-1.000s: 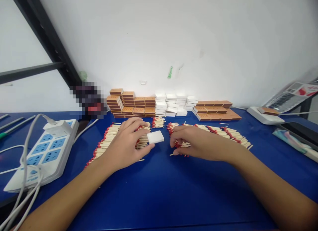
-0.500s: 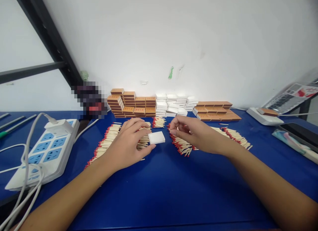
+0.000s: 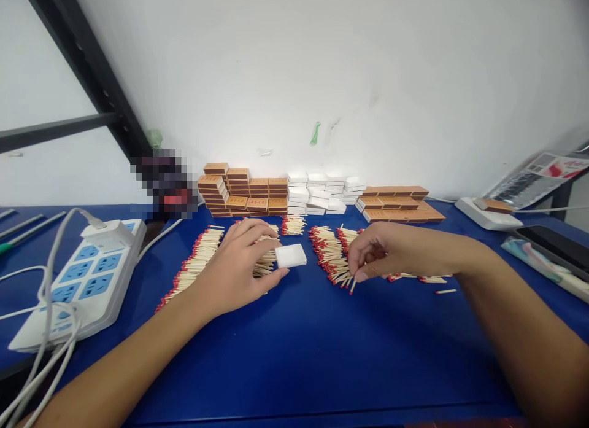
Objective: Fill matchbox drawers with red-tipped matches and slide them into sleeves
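Note:
My left hand (image 3: 246,259) holds a small white matchbox tray (image 3: 291,255) by its left end, between thumb and fingers. Red-tipped matches lie beneath and beside that hand, with a long row of matches (image 3: 197,259) to its left. My right hand (image 3: 380,253) is closed in a pinch at the near right edge of a match pile (image 3: 329,250). A single match (image 3: 353,286) sticks out below the pinching fingertips, its red head pointing down. More matches lie behind the right hand, partly hidden by it.
Orange matchboxes (image 3: 237,202) stand stacked against the wall beside white trays (image 3: 317,193), with more orange boxes (image 3: 396,204) to the right. A power strip (image 3: 99,280) with cables lies left. A phone (image 3: 550,247) and a white device (image 3: 488,214) are at right. One stray match (image 3: 446,291) lies apart.
My right hand has moved right and slightly nearer, from the left side of the match pile to its near right edge, where a match now shows at its fingertips. My left hand keeps the tray still.

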`<state>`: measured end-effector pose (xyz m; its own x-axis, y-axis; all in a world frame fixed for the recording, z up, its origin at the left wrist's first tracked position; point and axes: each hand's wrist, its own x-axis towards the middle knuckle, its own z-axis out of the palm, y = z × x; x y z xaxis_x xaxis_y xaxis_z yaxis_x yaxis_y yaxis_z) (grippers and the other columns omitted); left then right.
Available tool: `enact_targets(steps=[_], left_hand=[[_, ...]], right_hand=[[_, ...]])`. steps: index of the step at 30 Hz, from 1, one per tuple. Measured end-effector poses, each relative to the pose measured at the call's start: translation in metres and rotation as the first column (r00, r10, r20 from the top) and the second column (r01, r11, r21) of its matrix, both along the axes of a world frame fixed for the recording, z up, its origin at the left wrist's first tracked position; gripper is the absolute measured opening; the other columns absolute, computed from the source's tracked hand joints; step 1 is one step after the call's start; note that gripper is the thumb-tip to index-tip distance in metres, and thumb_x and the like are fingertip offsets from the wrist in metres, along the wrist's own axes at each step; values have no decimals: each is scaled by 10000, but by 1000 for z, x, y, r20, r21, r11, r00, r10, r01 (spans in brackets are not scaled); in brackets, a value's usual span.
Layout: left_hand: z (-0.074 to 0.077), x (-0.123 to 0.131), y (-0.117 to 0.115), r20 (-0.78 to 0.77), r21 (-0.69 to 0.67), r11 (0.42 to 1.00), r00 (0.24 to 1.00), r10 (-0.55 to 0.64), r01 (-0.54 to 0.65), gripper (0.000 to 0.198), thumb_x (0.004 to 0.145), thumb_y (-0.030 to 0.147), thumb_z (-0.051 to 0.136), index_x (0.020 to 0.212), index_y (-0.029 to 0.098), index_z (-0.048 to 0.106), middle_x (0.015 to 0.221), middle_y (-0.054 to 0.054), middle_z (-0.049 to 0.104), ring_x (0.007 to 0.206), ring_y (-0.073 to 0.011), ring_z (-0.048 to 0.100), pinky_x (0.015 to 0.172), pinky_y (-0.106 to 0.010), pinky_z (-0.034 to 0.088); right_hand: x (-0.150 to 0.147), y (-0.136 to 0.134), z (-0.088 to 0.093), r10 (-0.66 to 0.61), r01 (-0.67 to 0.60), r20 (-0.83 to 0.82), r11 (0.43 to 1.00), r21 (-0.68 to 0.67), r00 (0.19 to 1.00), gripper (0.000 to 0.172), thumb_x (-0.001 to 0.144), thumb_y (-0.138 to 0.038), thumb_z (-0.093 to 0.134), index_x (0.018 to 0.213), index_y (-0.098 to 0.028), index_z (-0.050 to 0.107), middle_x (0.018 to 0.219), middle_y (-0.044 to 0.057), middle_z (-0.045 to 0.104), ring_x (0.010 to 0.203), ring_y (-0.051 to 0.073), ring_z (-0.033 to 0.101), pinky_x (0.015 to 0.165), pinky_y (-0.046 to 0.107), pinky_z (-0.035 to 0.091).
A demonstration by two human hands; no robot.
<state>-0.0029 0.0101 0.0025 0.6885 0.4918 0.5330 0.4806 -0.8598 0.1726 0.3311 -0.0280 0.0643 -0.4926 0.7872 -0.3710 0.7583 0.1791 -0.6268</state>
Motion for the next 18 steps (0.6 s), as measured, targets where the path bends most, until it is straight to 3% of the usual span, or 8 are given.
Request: enact_targets(steps=[6, 18], left_hand=[[-2, -1, 1, -1, -4, 1000, 1000, -2, 2, 260, 980, 353, 781, 1188, 201, 746, 1335, -126, 745, 1325, -339, 607, 1162, -595, 488], [-3, 0, 2, 5, -22, 1000, 1000, -3, 3, 264, 970, 356, 789, 1191, 217, 752, 1324, -116, 752, 1318, -339, 612, 1173, -601, 479]], right_hand=[[0, 5, -11, 16, -28, 139, 996, 83, 990, 155, 880, -378, 793, 864, -230, 836, 840, 38, 715, 735, 174, 598, 627, 298, 410], [-1, 8, -21, -42, 36, 155, 998, 42, 987, 212, 810, -427, 841, 900, -235, 842, 795, 32, 700, 685, 178, 611, 587, 298, 412]])
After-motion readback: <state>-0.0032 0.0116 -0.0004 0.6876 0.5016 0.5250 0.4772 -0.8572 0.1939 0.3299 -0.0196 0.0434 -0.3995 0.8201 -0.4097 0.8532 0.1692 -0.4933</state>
